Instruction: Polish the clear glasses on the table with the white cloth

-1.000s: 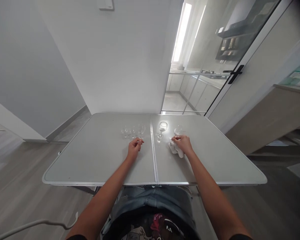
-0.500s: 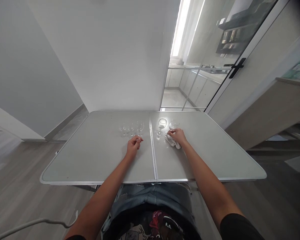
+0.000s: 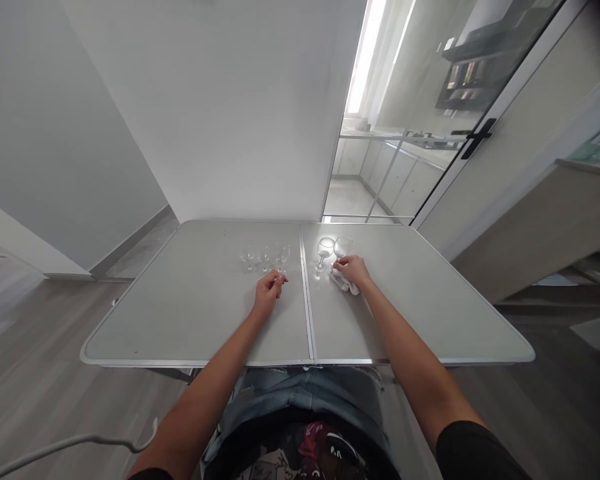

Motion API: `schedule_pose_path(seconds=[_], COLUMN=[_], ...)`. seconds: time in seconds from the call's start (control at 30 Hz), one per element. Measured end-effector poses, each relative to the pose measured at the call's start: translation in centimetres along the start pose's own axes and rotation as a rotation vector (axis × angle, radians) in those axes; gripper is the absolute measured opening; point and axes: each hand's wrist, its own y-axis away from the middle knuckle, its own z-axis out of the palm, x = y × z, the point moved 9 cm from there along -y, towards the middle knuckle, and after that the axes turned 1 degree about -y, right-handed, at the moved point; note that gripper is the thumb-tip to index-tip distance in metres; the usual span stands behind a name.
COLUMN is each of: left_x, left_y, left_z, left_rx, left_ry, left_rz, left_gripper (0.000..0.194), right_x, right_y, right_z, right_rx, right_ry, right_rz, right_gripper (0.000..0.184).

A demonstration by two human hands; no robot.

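Right hand is closing, fingertips pinched, around the lower part of a clear, round-bowled stemmed glass and a crumpled white soft cloth, just right of frame centre; exact finger contact on the stem is hiding behind the hand. Left hand is resting with curled fingers left of centre, just below three small clear stemmed glasses; can't tell if it's gripping anything. A second clear round-bowled stemmed glass is standing upright just left of the held one, catching a bright glare.

Glass is looking light, stiff, slippery and fragile; stem or lower bowl is probably giving the safest hold. Cloth is looking limp, folding easily, good for bunching between fingers. Smooth pale grey-green tabletop is showing rounded corners, metallic edging and a metallic centre seam.
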Motion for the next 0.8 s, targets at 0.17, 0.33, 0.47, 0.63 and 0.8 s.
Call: schedule_pose_path(seconds=[0.17, 0.33, 0.47, 0.63, 0.8], left_x=[-0.2, -0.1, -0.1, -0.1, 0.0], left_y=[-0.1, -0.1, 0.0, 0.0, 0.0], left_z=[-0.1, 0.0, 0.0, 0.1, 0.1], left_rx=[0.006, 0.004, 0.006, 0.001, 0.000], left_ry=[0.029, 0.023, 0.023, 0.024, 0.031], left_rz=[-0.015, -0.013, -0.012, -0.018, -0.012], left_gripper=[0.040, 0.041, 0.041, 0.040, 0.040], right_x=[0.1, 0.4, 0.6, -0.2, -0.5], right_y=[-0.2, -0.1, 0.5, 1.2, 1.5], right_z=[0.1, -0.2, -0.9, -1.3, -0.9], right_rx=[-0.002, -0.008, -0.054, -0.200, -0.308], right_ry=[-0.002, -0.034, -0.097, -0.104, -0.083], right_rz=[0.010, 0.036, 0.098, 0.094, 0.075], right_gripper=[0.022, 0.031, 0.030, 0.014, 0.025])
